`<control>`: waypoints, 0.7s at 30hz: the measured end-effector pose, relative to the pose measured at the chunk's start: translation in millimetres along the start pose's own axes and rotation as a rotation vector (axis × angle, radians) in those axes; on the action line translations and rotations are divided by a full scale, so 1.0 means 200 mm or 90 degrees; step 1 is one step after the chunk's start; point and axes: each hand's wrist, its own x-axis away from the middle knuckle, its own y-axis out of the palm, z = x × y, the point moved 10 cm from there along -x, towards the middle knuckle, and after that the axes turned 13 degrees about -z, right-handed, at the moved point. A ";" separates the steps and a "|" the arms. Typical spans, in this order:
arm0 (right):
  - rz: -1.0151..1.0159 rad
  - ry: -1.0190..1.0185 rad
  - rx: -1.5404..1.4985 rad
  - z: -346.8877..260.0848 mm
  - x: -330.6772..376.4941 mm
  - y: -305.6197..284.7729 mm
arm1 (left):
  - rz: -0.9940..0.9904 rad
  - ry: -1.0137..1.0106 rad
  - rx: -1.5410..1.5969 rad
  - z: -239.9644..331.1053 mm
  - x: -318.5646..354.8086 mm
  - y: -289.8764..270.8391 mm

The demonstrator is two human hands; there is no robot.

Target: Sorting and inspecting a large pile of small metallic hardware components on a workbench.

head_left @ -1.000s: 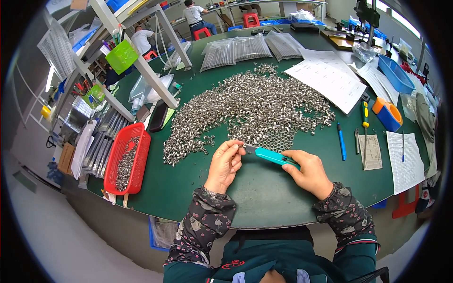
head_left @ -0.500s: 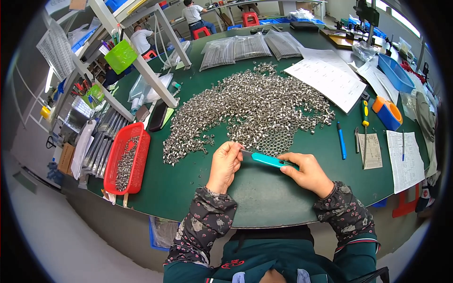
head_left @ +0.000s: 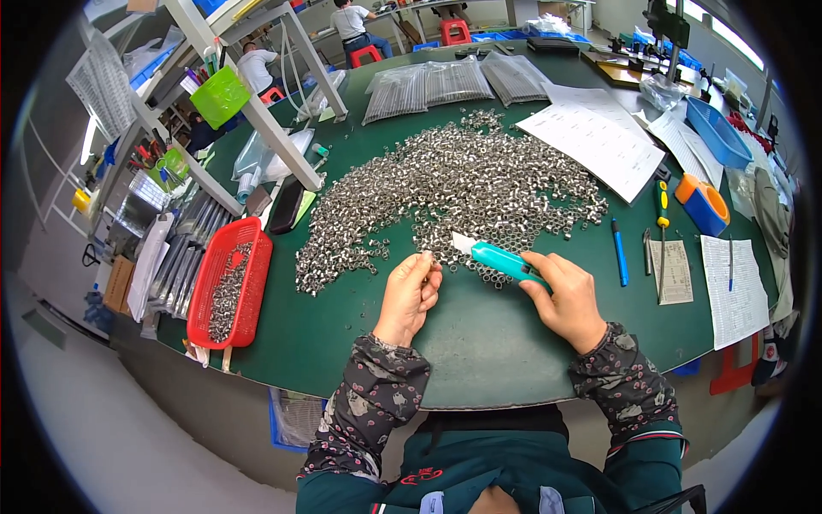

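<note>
My right hand (head_left: 562, 295) grips a teal utility knife (head_left: 505, 259), its blade bare and pointing up and to the left over the near edge of a wide heap of small metal rings (head_left: 479, 193). To the left of the blade, my left hand (head_left: 408, 294) is closed in a pinch on what looks like one small metal ring, mostly covered by the fingertips. Blade and left fingers are apart. Both hands are just above the green table (head_left: 479, 360), at the front of the heap.
A red basket (head_left: 264, 283) with more rings stands at the left. Bagged metal tubes (head_left: 428, 90) lie behind the heap. To the right are paper sheets (head_left: 599, 146), a blue pen (head_left: 620, 254), a yellow-handled screwdriver (head_left: 662, 206) and an orange-and-blue tape dispenser (head_left: 704, 206). A shelf post (head_left: 257, 120) rises at the left.
The knife has swung up and away from my left fingertips, its blade now clear of them. My left hand has stayed nearly in place.
</note>
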 end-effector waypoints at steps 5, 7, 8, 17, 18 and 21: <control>0.000 0.018 0.000 0.02 0.00 0.00 | -0.010 -0.001 0.003 0.01 -0.03 -0.02; 0.001 0.025 -0.005 0.03 0.00 -0.01 | 0.049 -0.004 -0.265 0.04 -0.04 -0.05; 0.000 0.018 -0.005 0.03 0.00 0.00 | 0.050 -0.006 -0.266 0.03 -0.04 -0.04; -0.005 0.010 -0.020 0.01 0.00 -0.01 | 0.114 0.143 -0.951 0.17 -0.01 0.16; -0.011 0.014 -0.020 0.02 0.00 -0.01 | 0.114 0.144 -0.951 0.17 -0.02 0.16; -0.016 0.016 -0.022 0.02 0.00 0.00 | 0.100 0.207 -0.981 0.17 -0.02 0.16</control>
